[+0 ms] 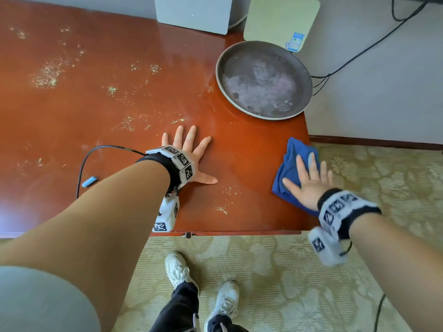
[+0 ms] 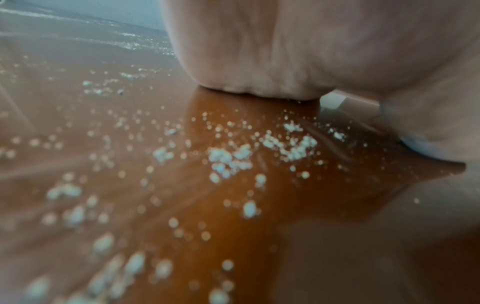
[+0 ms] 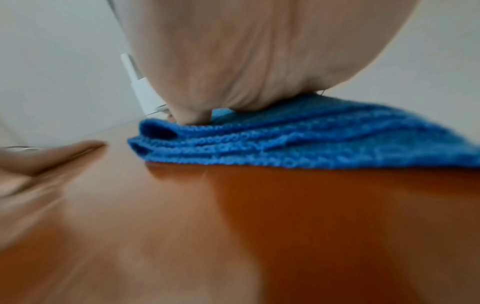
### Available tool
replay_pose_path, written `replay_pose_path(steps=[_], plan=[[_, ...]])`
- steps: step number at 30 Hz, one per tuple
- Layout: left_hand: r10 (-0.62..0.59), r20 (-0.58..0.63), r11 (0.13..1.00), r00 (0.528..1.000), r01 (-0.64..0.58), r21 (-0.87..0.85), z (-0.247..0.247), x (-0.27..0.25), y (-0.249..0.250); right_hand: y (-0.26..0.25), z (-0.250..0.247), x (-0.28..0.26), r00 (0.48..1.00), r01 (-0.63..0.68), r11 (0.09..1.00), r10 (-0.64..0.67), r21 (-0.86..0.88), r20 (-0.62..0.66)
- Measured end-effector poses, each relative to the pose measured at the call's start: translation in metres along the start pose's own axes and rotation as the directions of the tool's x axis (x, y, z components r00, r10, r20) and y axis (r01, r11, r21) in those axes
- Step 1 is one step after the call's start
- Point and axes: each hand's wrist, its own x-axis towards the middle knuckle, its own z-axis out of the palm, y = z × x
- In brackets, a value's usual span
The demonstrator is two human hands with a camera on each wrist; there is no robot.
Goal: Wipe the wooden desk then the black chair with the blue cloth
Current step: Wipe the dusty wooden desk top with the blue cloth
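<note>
Your right hand [image 1: 309, 180] lies flat on the cloth [image 1: 291, 168], fingers straight and spread, pressing it to the desk [image 1: 119, 104] rather than clutching it; nothing is pinched. The cloth sits bunched at the desk's right edge, near the front corner, part of it hanging past the edge. Your left hand [image 1: 191, 156] is flat on bare wood, fingers splayed, holding nothing, likely bracing you. The cloth looks soft, light and limp, a looped weave folded in a few layers in the right wrist view [image 3: 285, 142], so it will crumple and slide easily on this glossy top; keep the palm over its middle and press down, or gather the folds in your fingers if it starts to drag off the edge. Crumbs [image 1: 48, 75] are scattered over the left and middle of the desk, some just beside your left hand [image 2: 259, 156], so the desk wipe looks barely begun. A round tray [image 1: 263, 80] holding liquid sits at the back right; steer round it, a knock could spill it. A black cable [image 1: 96, 149] and a small blue item [image 1: 90, 181] lie left of your arm. The chair is not in view.
</note>
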Motion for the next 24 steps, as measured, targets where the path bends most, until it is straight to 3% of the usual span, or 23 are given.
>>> replay_pose_path(steps=[4, 9, 14, 19, 24], plan=[[-0.002, -0.01, 1.0, 1.0, 0.003, 0.006, 0.001, 0.0, 0.001, -0.014, 0.029, -0.026, 0.993, 0.115, 0.987, -0.112, -0.108, 0.026], [-0.034, -0.01, 0.999, 0.999, 0.034, 0.041, 0.001, 0.002, 0.006, -0.022, 0.012, -0.006, 0.973, 0.23, 0.965, -0.229, -0.124, 0.018], [-0.074, 0.017, 0.996, 0.997, 0.072, 0.058, -0.002, 0.009, 0.01, -0.009, -0.001, 0.013, 0.984, 0.165, 0.986, -0.165, -0.009, -0.063], [-0.09, 0.014, 0.991, 0.996, 0.088, 0.096, -0.003, 0.009, 0.012, 0.011, 0.02, -0.009, 0.993, 0.109, 0.989, -0.103, 0.101, -0.063], [-0.109, 0.015, 0.991, 0.994, 0.108, 0.074, -0.009, 0.005, 0.02, 0.022, 0.053, -0.05, 0.976, 0.215, 0.974, -0.213, -0.066, 0.039]])
